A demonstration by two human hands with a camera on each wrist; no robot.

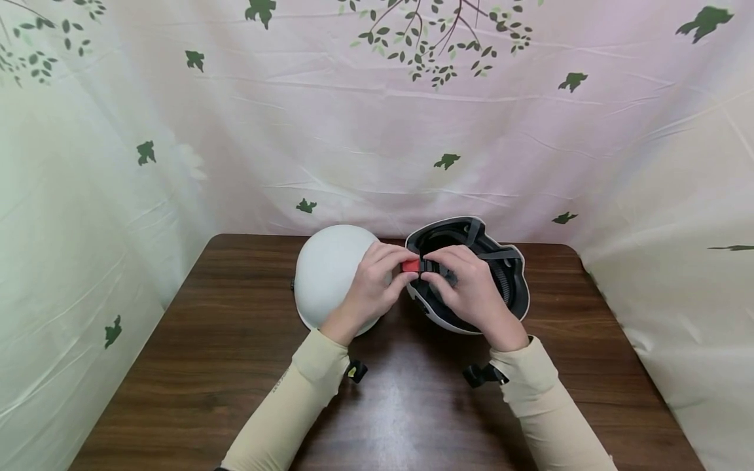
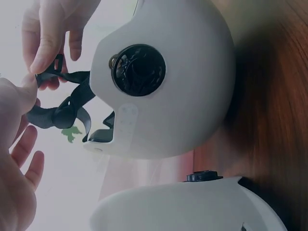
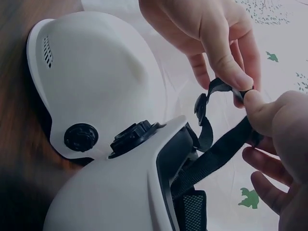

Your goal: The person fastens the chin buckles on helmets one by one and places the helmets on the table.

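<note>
Over the upturned white helmet (image 1: 440,318), both hands meet at its chin strap buckle. My left hand (image 1: 370,281) pinches the red piece (image 1: 411,265) of the buckle between thumb and fingers. My right hand (image 1: 471,288) pinches the black end beside it, fingertips close to the left ones. Black webbing strap (image 3: 222,153) runs from inside the helmet up to the fingers in the right wrist view. A black slider (image 2: 64,115) sits on the strap in the left wrist view. Fingers partly hide the buckle, and I cannot tell whether its halves are locked.
A second white helmet (image 1: 324,275) rests dome up on the left, behind my left hand. Both helmets stand near the back edge of the dark wooden table (image 1: 235,340). Pale curtains (image 1: 365,131) with leaves and birds hang behind and at both sides.
</note>
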